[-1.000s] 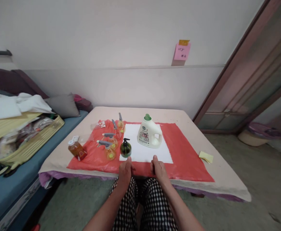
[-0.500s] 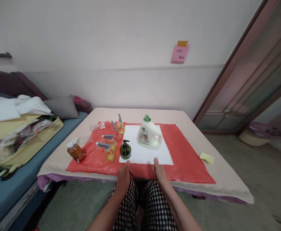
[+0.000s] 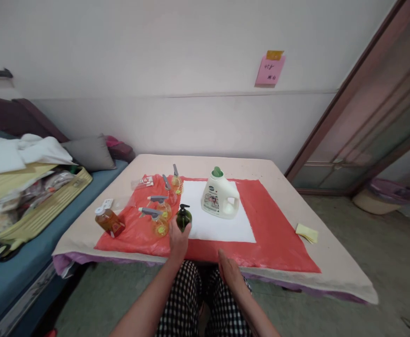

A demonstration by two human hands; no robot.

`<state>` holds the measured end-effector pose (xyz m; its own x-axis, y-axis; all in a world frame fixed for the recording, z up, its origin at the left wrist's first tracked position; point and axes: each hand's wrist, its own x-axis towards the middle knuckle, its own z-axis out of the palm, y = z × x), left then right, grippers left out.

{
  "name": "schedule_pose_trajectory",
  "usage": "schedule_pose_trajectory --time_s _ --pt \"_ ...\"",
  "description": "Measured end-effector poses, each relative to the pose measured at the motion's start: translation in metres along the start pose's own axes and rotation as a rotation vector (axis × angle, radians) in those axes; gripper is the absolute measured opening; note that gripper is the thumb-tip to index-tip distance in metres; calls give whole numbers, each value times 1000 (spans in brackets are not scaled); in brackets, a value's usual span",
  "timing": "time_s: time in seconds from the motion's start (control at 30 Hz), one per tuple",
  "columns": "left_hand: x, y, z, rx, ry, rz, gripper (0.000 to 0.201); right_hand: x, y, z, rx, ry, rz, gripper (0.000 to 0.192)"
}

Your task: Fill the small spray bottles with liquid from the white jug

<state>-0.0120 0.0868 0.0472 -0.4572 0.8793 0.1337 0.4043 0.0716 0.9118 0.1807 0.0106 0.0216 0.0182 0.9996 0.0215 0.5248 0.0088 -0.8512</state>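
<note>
My left hand (image 3: 178, 239) is wrapped around the lower part of a dark green pump bottle (image 3: 183, 216), thumb on its right side and fingers on its left. The bottle stands upright at the left front of a white sheet (image 3: 222, 231). My right hand (image 3: 230, 269) rests by the table's front edge, above my lap, fingers stretched out and holding nothing. Behind the pump bottle, on the same sheet, stands a pale green detergent jug (image 3: 213, 194) with a green cap. Left of the sheet are several round see-through bottles with long grey tops, the nearest a yellowish bottle (image 3: 160, 228).
A red plastic cover (image 3: 275, 234) lies under the sheet on the cream tablecloth (image 3: 338, 267). An amber bottle (image 3: 109, 222) with a white cap leans at the left. Folded yellow cloth (image 3: 306, 232) lies at the right. A blue bed (image 3: 32, 262) stands left of the table.
My left hand has moved forward from the table edge and taken hold of the pump bottle. My right hand has drawn slightly back toward my lap. The view has shifted a little.
</note>
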Motion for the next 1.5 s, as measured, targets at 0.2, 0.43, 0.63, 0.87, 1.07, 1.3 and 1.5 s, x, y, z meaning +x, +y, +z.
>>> schedule_pose_trajectory --time_s 0.2,0.43,0.63,0.87,1.07,1.3,1.5 --pt "48 6 15 -41 -58 -4 30 -12 -8 8 282 -175 212 75" --pt "33 28 -9 -246 -247 -39 32 -11 -9 -7 632 -144 389 63" --pt "-19 61 -28 -408 -548 -89 47 -9 -28 -23 1107 -440 374 69" --pt "-49 74 -46 -480 -666 -162 43 -12 -28 -25 650 -239 -3 108" --pt "-60 74 -43 -424 -622 -135 40 -15 -35 -17 166 -124 -202 101" --pt "-63 65 -37 -491 -443 -224 43 -1 -39 -7 -30 -39 -319 86" --pt "-35 62 -29 -481 -19 -237 37 12 -10 4 -123 103 -232 79"
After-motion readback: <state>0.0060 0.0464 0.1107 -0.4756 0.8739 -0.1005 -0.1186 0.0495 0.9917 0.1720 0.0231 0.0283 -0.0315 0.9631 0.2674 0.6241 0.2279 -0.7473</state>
